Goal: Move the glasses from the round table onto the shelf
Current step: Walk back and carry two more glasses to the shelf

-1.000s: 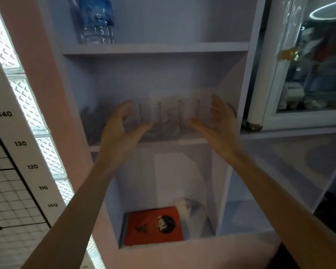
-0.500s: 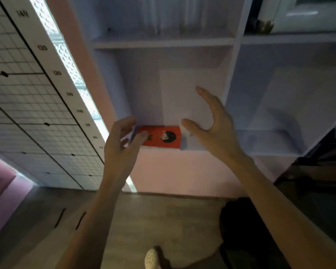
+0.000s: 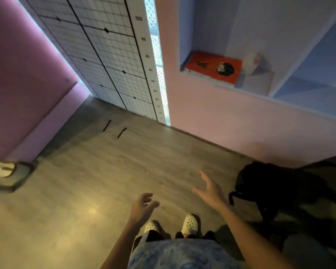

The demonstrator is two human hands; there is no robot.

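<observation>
Both hands had dropped away from the shelf since a second ago, when they were up by the two glasses on the middle board, and the view had swung down to the floor (image 3: 85, 191). So the glasses were out of sight now, no way to say which way they pointed or how their long axis ran.

Left hand (image 3: 142, 208) hung over the floor just above the white clogs (image 3: 190, 223), fingers loosely spread and slightly curled, holding nothing. Right hand (image 3: 209, 191) was a bit higher and further right, near a black bag (image 3: 279, 187) on the floor, fingers apart, thumb out, also empty.

Only the shelf unit's (image 3: 241, 90) lowest compartment showed, top right. An orange book (image 3: 213, 66) lay flat along its front left corner, with a small white thing (image 3: 252, 63) touching or just beside its right end, too blurry to name. Left of the shelf stood a gridded height chart (image 3: 113, 55) against the wall.
</observation>
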